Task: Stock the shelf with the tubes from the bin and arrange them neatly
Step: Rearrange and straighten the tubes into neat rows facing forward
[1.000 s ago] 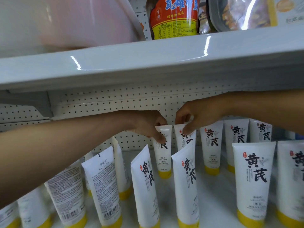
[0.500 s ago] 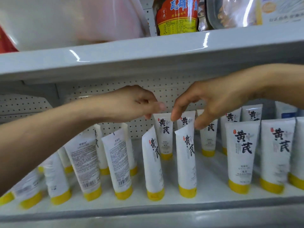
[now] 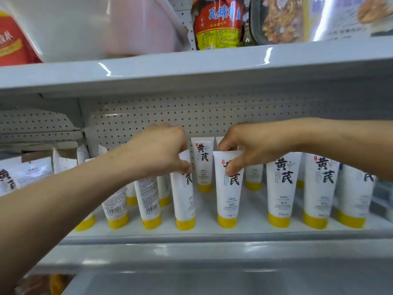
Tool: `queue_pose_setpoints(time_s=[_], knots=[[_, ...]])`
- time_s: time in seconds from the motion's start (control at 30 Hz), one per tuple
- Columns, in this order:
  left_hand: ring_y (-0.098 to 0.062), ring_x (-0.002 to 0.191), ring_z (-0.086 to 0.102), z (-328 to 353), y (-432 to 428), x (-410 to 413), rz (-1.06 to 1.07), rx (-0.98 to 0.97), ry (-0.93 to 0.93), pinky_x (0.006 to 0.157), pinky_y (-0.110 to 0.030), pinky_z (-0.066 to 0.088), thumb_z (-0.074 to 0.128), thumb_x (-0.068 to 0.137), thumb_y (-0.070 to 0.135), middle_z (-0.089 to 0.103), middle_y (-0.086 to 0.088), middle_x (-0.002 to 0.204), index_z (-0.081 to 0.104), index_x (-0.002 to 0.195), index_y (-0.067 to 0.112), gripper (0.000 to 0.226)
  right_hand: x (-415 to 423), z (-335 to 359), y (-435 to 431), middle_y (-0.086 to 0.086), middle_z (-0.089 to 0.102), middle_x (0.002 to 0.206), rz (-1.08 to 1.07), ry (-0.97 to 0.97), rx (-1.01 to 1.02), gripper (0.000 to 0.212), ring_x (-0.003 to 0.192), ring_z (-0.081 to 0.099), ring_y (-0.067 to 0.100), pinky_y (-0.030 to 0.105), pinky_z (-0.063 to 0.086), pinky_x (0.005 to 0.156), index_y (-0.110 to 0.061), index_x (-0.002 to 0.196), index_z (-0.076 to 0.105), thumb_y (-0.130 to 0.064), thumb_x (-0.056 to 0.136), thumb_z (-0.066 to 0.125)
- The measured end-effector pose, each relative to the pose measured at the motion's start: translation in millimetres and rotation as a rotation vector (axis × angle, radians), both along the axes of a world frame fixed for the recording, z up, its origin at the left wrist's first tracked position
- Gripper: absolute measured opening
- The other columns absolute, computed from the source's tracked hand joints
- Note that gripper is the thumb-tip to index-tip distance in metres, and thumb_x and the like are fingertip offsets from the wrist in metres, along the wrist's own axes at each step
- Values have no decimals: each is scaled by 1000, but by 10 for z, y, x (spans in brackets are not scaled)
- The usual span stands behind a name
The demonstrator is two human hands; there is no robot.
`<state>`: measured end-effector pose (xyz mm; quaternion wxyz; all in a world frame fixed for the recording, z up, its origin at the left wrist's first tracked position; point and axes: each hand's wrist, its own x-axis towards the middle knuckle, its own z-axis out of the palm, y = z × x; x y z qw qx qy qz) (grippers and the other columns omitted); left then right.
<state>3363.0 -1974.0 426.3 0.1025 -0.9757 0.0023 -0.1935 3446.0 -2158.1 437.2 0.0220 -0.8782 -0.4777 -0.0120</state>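
Note:
Several white tubes with yellow caps stand cap-down on the white shelf (image 3: 212,232). My left hand (image 3: 161,150) pinches the top of a front-row tube (image 3: 184,201) that is turned partly sideways. My right hand (image 3: 248,145) pinches the top of the neighbouring front-row tube (image 3: 228,201), whose label faces me. Between them, further back, stands another tube (image 3: 203,167). More front tubes (image 3: 280,188) stand to the right with labels forward. On the left, tubes (image 3: 148,201) show their barcoded backs and lean. No bin is in view.
A pegboard back wall (image 3: 191,116) closes the shelf. The upper shelf (image 3: 212,67) hangs low over my hands and carries a red and yellow food pouch (image 3: 217,22) and other packets. The shelf's front lip (image 3: 212,248) runs below the tubes.
Both hands have come forward from the back-row tubes and now pinch the tops of two front-row tubes. The view has pulled back and dropped, showing the shelf's front lip.

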Motion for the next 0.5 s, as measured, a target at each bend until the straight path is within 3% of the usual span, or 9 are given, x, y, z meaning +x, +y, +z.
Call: queue_pose_setpoints(time_s=[0.1, 0.2, 0.3, 0.5], knots=[[-10, 81, 60, -23, 16, 48, -39, -74, 8, 59, -19, 40, 73, 79, 43, 71, 8, 96, 72, 95, 25, 24, -13, 2, -85, -15, 71, 84, -30, -24, 0, 12, 76, 67, 7, 35, 57, 74, -28, 85, 69, -39, 82, 72], [-3, 77, 65, -52, 59, 117, -139, -274, 30, 66, -23, 50, 76, 79, 35, 73, 17, 85, 72, 85, 30, 9, -39, 20, -162, -16, 71, 85, -51, -22, -22, 14, 76, 66, 6, 28, 56, 69, -27, 90, 70, -39, 84, 70], [-3, 74, 70, -107, 83, 201, -237, -501, 68, 71, -29, 60, 77, 79, 23, 75, 15, 78, 76, 87, 22, 9, -39, 37, -216, -16, 71, 80, -69, -27, -36, 13, 68, 64, 5, 20, 49, 57, -27, 84, 69, -40, 83, 70], [-5, 74, 71, -111, -26, 279, -385, -623, 156, 61, -19, 55, 75, 81, 13, 77, 8, 81, 76, 92, 16, 12, -35, 44, -243, -19, 71, 79, -80, -1, -35, 11, 69, 66, 1, 19, 51, 59, -29, 83, 69, -40, 83, 71]])
